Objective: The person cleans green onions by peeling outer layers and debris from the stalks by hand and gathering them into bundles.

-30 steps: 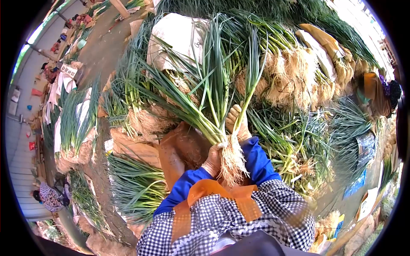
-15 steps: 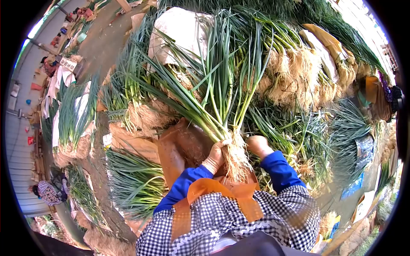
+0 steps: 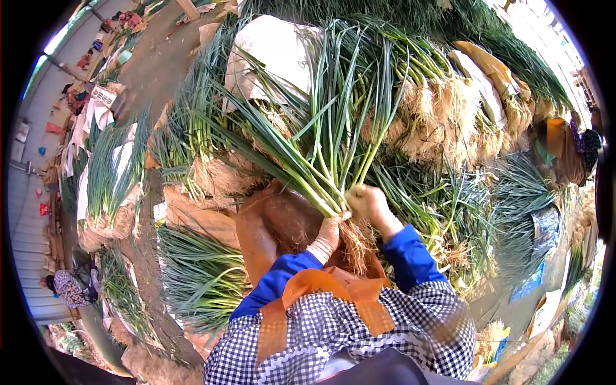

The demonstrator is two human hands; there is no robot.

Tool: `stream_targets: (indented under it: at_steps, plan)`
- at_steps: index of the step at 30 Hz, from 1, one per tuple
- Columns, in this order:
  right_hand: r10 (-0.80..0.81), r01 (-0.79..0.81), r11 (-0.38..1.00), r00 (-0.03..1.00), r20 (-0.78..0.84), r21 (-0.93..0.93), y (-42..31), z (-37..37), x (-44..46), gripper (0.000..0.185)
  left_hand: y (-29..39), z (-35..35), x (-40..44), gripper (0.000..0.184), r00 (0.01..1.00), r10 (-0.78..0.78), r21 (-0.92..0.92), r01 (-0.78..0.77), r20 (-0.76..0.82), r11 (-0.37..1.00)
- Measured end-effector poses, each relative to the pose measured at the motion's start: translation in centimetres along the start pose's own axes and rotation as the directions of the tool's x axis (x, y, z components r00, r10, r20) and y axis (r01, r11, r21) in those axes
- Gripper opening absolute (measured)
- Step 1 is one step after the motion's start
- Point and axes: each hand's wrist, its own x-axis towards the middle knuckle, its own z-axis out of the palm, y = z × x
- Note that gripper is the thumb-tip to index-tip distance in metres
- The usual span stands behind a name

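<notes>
A bunch of green onions (image 3: 319, 190) fans out in front of me, its long leaves pointing away and its pale, stringy roots (image 3: 357, 247) hanging toward my apron. My left hand (image 3: 328, 235) is wrapped round the lower stems just above the roots. Against the right side of the same stems, my right hand (image 3: 370, 204) is closed, its fingertips partly hidden by the bunch. Beneath the roots, a brown, dirt-strewn sheet (image 3: 256, 228) covers my lap.
Piled green onions (image 3: 443, 115) with thick roots lie ahead, beside a white sack (image 3: 269, 54). More onions (image 3: 202, 269) rest at my left, and loose leaves (image 3: 443, 205) are heaped at my right. A person in a patterned top (image 3: 70, 289) is far left.
My right hand has moved left and up from beside the roots to the stems of the bunch. The left hand keeps its hold, and the roots have shifted slightly.
</notes>
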Motion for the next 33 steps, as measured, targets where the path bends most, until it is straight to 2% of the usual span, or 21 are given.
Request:
stream_targets:
  at_steps: [2,4,6,7,8,9,10,12,14,17,18,20,21,22,23,26,27,28,29,32,33]
  plan:
    - [-0.102,-0.122,0.829,0.927,0.362,0.546,-1.9,-4.2,-3.4,0.018,0.3,0.3,-0.6,0.024,1.000,0.006,-0.047,-0.006,-0.008,0.999]
    - [-0.090,-0.301,0.780,0.814,0.574,0.549,1.7,-7.1,-4.4,0.015,0.0,-0.1,-0.2,0.027,0.998,0.023,-0.081,-0.018,0.062,0.997]
    - [0.405,-0.482,0.862,0.841,0.359,0.157,0.8,-8.7,-3.6,0.011,0.0,-0.8,-0.1,0.027,0.990,-0.093,-0.165,0.110,0.106,0.980]
    - [0.438,-0.427,0.894,0.897,0.056,-0.138,6.3,-6.3,-2.1,0.012,-0.1,-1.0,-0.2,0.027,0.985,-0.117,-0.191,0.141,0.128,0.971]
    - [0.305,-0.327,0.938,0.936,-0.176,-0.118,8.7,-4.8,-0.5,0.017,0.0,-1.1,0.0,0.027,0.979,-0.132,-0.214,0.164,0.156,0.963]
    - [0.313,-0.226,0.887,0.936,-0.164,0.403,8.7,-4.0,1.0,0.025,0.3,-0.9,0.0,0.027,0.979,-0.129,-0.212,0.162,0.160,0.964]
    - [0.141,-0.108,0.988,0.924,-0.355,0.111,9.1,-2.6,2.6,0.039,0.5,-0.8,-0.3,0.027,0.969,-0.150,-0.238,0.195,0.196,0.951]
    - [0.165,-0.168,0.986,0.958,-0.235,0.008,5.7,-2.7,5.2,0.057,1.3,-0.2,-1.1,0.027,0.960,-0.163,-0.261,0.221,0.225,0.940]
    - [-0.044,0.056,0.998,0.972,-0.229,0.042,8.3,1.1,7.7,0.047,2.1,1.1,-1.9,0.023,0.975,-0.155,-0.213,0.188,0.160,0.959]
    - [-0.102,0.167,0.939,0.970,0.222,-0.299,6.7,2.9,3.7,0.023,2.3,0.8,-1.6,0.023,0.978,-0.161,-0.283,0.192,0.131,0.940]
    - [-0.166,0.295,0.894,0.918,0.360,-0.339,7.7,3.9,1.0,0.017,2.5,0.5,-1.4,0.023,0.979,-0.157,-0.285,0.188,0.128,0.940]
    - [0.090,0.551,0.640,0.638,0.764,-0.535,9.6,3.3,-5.3,0.016,2.8,-0.3,-1.3,0.029,0.962,-0.156,-0.309,0.222,0.225,0.925]
    - [0.141,0.479,0.721,0.606,0.783,-0.501,14.7,3.4,-8.6,0.021,3.0,0.1,-1.6,0.026,0.974,-0.134,-0.265,0.179,0.181,0.947]
    - [0.527,0.464,0.558,0.443,0.725,-0.688,9.5,-1.5,-9.1,0.027,3.5,0.9,-2.1,0.026,0.974,-0.140,-0.268,0.185,0.180,0.945]
    - [0.616,0.576,0.454,0.348,0.706,-0.680,9.8,-3.7,-9.9,0.032,4.1,1.8,-2.5,0.028,0.965,-0.155,-0.277,0.211,0.211,0.937]
    - [0.582,0.029,0.793,0.261,0.771,-0.608,11.9,-5.7,-6.7,0.038,4.2,2.4,-3.1,0.035,0.939,-0.178,-0.268,0.260,0.295,0.928]
    - [0.526,-0.260,0.845,0.563,0.637,-0.468,0.1,-10.4,-5.2,0.052,3.5,1.7,-2.4,0.041,0.937,-0.171,-0.232,0.247,0.305,0.941]
    - [0.427,-0.500,0.865,0.769,0.475,0.033,0.7,-8.8,-4.9,0.047,3.0,1.0,-1.6,0.046,0.936,-0.155,-0.200,0.225,0.316,0.954]
    - [0.294,-0.402,0.723,0.915,0.277,0.562,1.3,-7.1,-4.6,0.043,2.3,0.3,-1.1,0.048,0.945,-0.156,-0.220,0.223,0.286,0.950]
    - [0.166,-0.284,0.639,0.958,0.233,0.715,2.2,-0.8,-0.6,0.036,2.8,0.4,-1.5,0.045,0.928,-0.244,-0.153,0.294,0.280,0.943]
    - [0.113,-0.116,0.753,0.993,0.045,0.647,2.7,1.1,0.0,0.032,2.8,0.1,-1.5,0.037,0.926,-0.249,-0.133,0.295,0.283,0.946]
